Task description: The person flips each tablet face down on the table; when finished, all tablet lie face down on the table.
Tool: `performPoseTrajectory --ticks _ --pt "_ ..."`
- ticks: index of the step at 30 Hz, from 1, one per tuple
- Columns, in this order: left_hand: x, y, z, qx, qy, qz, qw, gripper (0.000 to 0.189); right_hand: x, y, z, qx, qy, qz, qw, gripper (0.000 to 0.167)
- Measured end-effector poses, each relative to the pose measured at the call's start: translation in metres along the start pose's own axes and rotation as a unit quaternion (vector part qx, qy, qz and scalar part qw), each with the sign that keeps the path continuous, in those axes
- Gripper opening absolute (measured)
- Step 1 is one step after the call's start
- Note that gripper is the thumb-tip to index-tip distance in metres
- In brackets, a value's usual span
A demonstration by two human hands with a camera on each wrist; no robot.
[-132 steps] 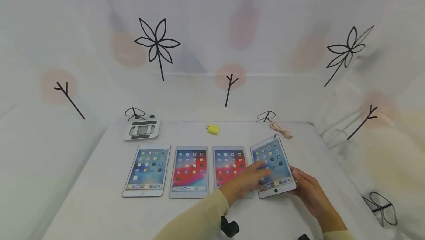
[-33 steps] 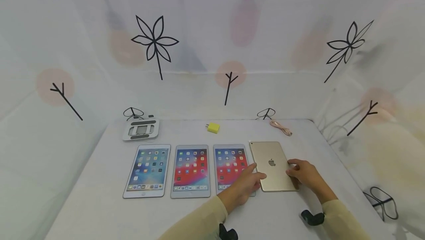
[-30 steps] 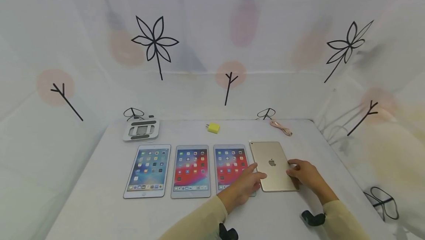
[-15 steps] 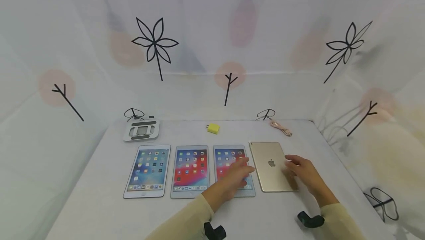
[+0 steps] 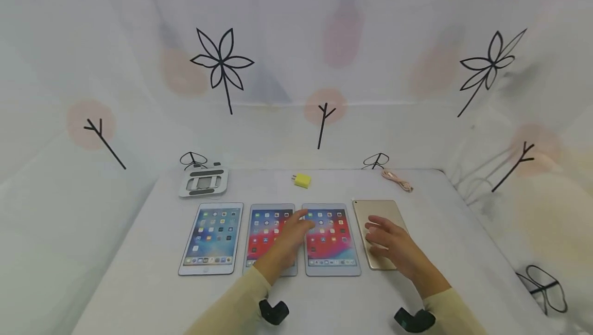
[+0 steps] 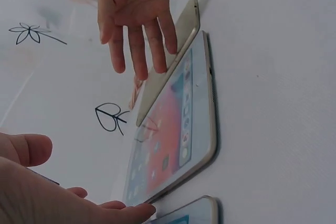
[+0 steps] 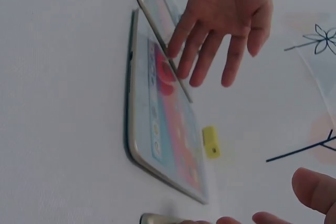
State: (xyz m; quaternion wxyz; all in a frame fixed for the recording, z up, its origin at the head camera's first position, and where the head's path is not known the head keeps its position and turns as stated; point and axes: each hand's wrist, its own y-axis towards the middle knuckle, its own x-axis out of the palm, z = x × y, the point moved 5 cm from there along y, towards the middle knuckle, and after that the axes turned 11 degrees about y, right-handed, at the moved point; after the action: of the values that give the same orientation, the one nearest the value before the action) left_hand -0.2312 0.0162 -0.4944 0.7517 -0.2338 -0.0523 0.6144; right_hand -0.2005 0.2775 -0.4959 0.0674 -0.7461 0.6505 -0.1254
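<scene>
Clock centre = the red-and-blue tablet [image 5: 331, 242] between the hands, 12 pointing away from the person. Over at 9, the leftmost tablet [image 5: 210, 237] lies screen up, well apart from both hands. Next in, also at 9, is the second tablet [image 5: 261, 227], partly hidden under the left hand [image 5: 282, 242]. That hand's fingers are fairly straight and it's gripping nothing; its tips reach to the middle tablet's 9 o'clock edge, though I can't tell if they touch. IMO the gap there is tight, so I'd work from the 6 o'clock edges and stay off the glass. At 3, the gold-backed tablet [image 5: 380, 209] lies back up, with the right hand [image 5: 394, 245] over it, fingers spread loosely, no grip. Contact? Can't tell. I'd take that one by its long sides, since smooth metal could slide.

Other stuff, same direction: grey stand [image 5: 219, 182] at 10, yellow plug [image 5: 302, 180] at 11, pink cable [image 5: 397, 180] between 1 and 2. None of it blocks the hands. I'd just watch the black wrist cameras [image 5: 274, 313] when going low.
</scene>
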Motion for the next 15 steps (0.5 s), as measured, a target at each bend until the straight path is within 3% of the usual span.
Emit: performPoseTrajectory --ticks 6,15 --pt "-0.003 0.004 -0.007 -0.002 0.003 -0.012 0.9999 0.061 0.015 0.003 0.005 0.018 0.034 -0.012 0.9992 0.066" --pt "0.001 0.005 -0.005 0.004 0.009 -0.024 0.9997 0.063 0.024 0.004 0.006 0.042 0.042 -0.003 0.9982 0.064"
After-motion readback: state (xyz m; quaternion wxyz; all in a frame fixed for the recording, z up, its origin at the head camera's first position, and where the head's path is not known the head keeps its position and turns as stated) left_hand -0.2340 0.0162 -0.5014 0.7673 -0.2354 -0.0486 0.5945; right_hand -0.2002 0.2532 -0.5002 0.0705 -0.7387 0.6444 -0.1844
